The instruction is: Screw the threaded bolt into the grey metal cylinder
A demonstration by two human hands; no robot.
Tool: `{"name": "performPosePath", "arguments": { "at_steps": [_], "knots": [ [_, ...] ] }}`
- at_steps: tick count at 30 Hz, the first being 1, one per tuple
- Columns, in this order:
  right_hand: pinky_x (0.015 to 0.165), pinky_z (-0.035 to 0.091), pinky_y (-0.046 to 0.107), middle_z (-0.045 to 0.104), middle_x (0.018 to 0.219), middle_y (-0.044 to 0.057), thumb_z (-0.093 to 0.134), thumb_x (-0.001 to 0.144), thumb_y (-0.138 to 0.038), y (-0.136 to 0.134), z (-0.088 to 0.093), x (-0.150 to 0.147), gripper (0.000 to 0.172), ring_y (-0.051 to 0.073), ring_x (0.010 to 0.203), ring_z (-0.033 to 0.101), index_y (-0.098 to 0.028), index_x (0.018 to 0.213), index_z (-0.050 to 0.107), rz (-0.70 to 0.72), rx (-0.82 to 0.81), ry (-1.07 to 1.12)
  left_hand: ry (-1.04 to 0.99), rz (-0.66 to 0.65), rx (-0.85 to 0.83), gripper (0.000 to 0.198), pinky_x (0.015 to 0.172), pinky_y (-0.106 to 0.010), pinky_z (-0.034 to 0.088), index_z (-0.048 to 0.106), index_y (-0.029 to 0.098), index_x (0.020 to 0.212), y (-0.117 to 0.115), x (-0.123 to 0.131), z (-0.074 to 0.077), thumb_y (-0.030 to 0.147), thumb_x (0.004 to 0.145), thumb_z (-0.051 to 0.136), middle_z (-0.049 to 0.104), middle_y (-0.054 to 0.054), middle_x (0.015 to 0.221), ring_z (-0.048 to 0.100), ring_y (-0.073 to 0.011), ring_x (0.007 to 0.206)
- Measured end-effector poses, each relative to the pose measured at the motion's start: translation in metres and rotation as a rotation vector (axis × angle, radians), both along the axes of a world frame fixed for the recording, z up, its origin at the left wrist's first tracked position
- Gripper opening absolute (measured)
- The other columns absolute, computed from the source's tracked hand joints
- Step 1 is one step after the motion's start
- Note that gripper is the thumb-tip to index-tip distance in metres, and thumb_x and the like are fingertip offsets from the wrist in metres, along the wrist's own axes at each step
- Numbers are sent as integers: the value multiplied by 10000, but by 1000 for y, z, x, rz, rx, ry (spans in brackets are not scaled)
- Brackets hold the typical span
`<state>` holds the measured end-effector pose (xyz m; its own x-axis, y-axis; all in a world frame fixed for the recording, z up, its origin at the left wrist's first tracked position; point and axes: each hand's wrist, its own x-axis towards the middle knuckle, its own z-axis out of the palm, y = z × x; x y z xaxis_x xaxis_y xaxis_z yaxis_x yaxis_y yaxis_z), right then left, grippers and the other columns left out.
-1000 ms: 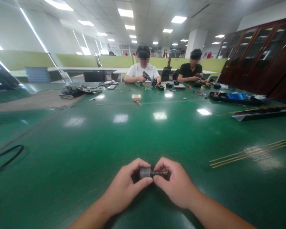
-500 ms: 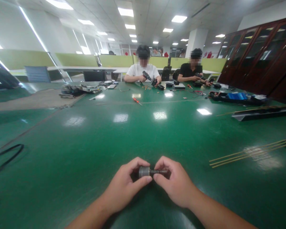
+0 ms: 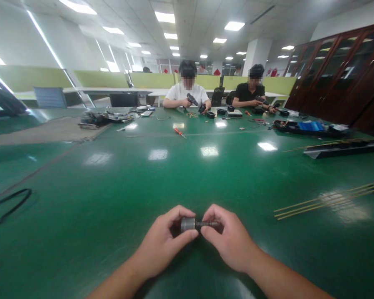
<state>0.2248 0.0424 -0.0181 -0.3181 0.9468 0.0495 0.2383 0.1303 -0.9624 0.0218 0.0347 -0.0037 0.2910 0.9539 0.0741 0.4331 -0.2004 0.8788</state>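
Note:
In the head view, a short grey metal cylinder with a dark, ridged shaft (image 3: 188, 224) lies sideways between my hands, low over the green tabletop (image 3: 137, 187). Thumb and fingers of my left hand (image 3: 166, 234) are closed around the cylinder end. From the other side, my right hand (image 3: 226, 236) pinches the shaft, whose tip runs in among the fingers. The ridges look like a spiral, but the exact kind of part is too small to tell. My thumbs are close together without touching.
Thin brass-coloured rods (image 3: 324, 199) lie to the right, near a dark metal channel (image 3: 333, 150). Farther off is an orange screwdriver (image 3: 179, 132). A black cable (image 3: 12, 205) curls at left. Across the table, two people hold power drills among loose parts.
Almost nothing differs. Both hands keep their grip on the part, which has shifted very slightly to the left.

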Motion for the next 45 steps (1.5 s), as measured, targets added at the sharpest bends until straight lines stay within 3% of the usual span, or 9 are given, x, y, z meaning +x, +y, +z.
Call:
{"name": "performPosePath", "arguments": {
  "at_steps": [45],
  "knots": [
    [588,357,255,520,660,-46,588,892,-265,-1,-3,1,99,129,613,483,-192,826,577,2,-20,52,-100,67,-47,243,710,-266,424,668,217,1011,1,-2,-2,386,846,725,661,13,831,596,-181,767]
  ]
}}
